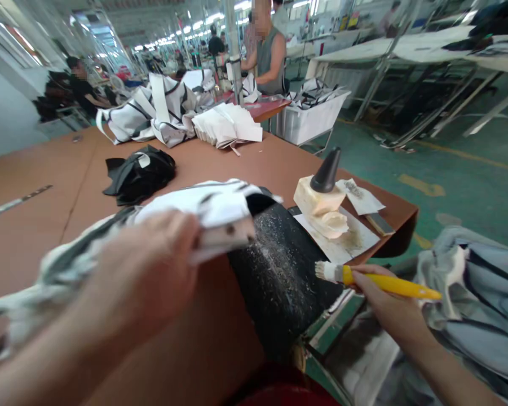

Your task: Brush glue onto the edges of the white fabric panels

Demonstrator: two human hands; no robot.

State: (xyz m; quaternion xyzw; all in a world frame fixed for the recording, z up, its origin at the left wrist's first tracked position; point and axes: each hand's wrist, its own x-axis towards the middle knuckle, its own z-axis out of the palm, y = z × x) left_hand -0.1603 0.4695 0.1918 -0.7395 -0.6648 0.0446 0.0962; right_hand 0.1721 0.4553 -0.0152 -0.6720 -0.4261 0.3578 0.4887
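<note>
Left hand (158,248) on white cloth (226,208), right hand (384,299) on a brush (400,286)

At the left of the brown table (14,248) lies a narrow strip (19,204). Our left hand is closed on the white cloth, whose body trails toward our near left; blur hides exactly where the fingertips press. A firm hold close to the edge, we judge, would steady the soft layers and stop them folding. Beyond it sits a black cloth bundle (141,175), and farther off, a stack of white pieces (228,125).

Right of the cloth, a black mat (279,282) carries pale, scattered bits; we would do well to hold clean fabric clear of them. Past the mat, a dark cone (326,172) stands on a pale block (315,197).

Our right hand pinches the brush's yellow handle close behind the bristles, their tips at the mat's right side. That short grip should give us fine control, with light pressure and a loose wrist. Grey fabric (482,304) lies at near right.
</note>
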